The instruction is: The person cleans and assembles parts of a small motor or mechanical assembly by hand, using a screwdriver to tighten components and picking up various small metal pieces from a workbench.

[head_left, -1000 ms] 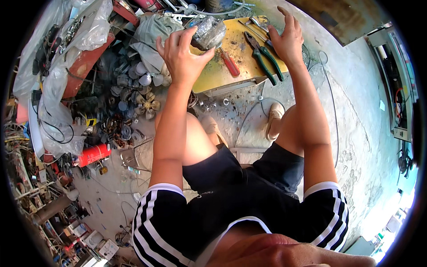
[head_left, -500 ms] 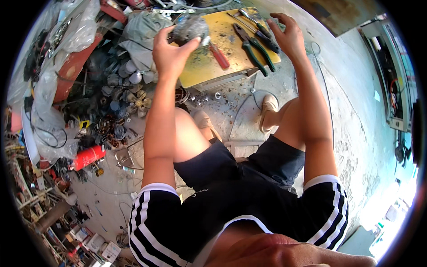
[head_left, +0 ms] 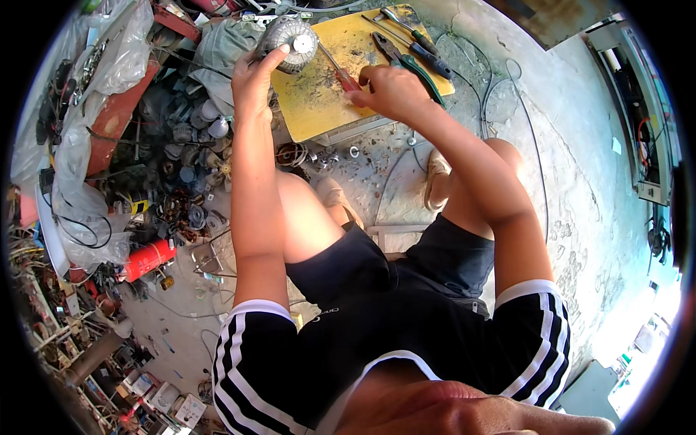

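A round grey ribbed metal part (head_left: 299,45), which looks like a small motor housing with a pale centre, is in my left hand (head_left: 254,83). My thumb presses on its front face while the other fingers are mostly hidden behind it. It is held at the left far part of a worn yellow board (head_left: 308,119). Over the board's right half, my right hand (head_left: 395,90) has its fingers curled at the handle of a red screwdriver (head_left: 346,78), whose shaft points up and left. Green-handled pliers (head_left: 391,52) lie partly behind that hand.
Two more dark-handled tools, one a screwdriver (head_left: 433,64), lie on the board's far right. Left of it are heaped metal parts (head_left: 188,159), plastic sheeting (head_left: 87,210) and a red cylinder (head_left: 148,259). Cables (head_left: 487,87) run over the concrete floor on the right.
My right hand has come left and down from beyond the pliers to the red screwdriver. My left hand has shifted slightly left, and the round part has turned to show its ribbed face.
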Available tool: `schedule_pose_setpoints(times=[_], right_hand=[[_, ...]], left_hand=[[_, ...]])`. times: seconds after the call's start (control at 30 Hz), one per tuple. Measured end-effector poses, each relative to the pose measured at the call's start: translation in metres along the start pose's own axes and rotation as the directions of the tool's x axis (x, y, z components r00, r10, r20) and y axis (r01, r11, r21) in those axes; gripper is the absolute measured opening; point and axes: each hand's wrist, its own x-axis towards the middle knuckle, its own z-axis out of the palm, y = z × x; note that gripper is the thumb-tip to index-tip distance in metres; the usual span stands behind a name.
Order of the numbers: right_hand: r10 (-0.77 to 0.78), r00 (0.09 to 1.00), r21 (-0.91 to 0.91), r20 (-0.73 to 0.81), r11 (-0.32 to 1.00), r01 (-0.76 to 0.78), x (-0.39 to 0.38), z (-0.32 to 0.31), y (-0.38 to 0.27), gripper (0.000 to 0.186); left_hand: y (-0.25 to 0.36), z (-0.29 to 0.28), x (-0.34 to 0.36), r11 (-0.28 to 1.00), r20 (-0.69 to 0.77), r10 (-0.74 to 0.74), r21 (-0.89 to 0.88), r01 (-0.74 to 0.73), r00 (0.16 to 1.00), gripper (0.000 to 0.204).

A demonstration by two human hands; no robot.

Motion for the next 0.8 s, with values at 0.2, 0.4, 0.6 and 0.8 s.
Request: schedule_pose_setpoints(times=[0.2,0.4,0.6,0.8], right_hand=[[0.087,0.996,0.072,0.011,0.994,-0.088,0.017,0.019,-0.008,0.043],[0.14,0.985,0.249,-0.105,0.962,-0.11,0.017,-0.001,0.018,0.037],[0.196,0.978,0.007,-0.073,0.981,-0.196,-0.016,-0.038,0.061,0.038],[0.24,0.971,0.007,0.002,0.971,-0.24,-0.022,-0.048,0.074,0.043]], left_hand=[[0.008,0.02,-0.015,0.967,-0.035,0.181,0.187,-0.171,0.983,0.066],[0.015,0.017,-0.023,0.538,0.085,0.432,0.775,-0.332,0.898,0.062],[0.024,0.015,-0.031,0.242,0.538,0.42,0.71,-0.662,0.731,0.063],[0.022,0.029,-0.033,0.191,0.682,0.264,0.657,-0.73,0.682,0.064]])
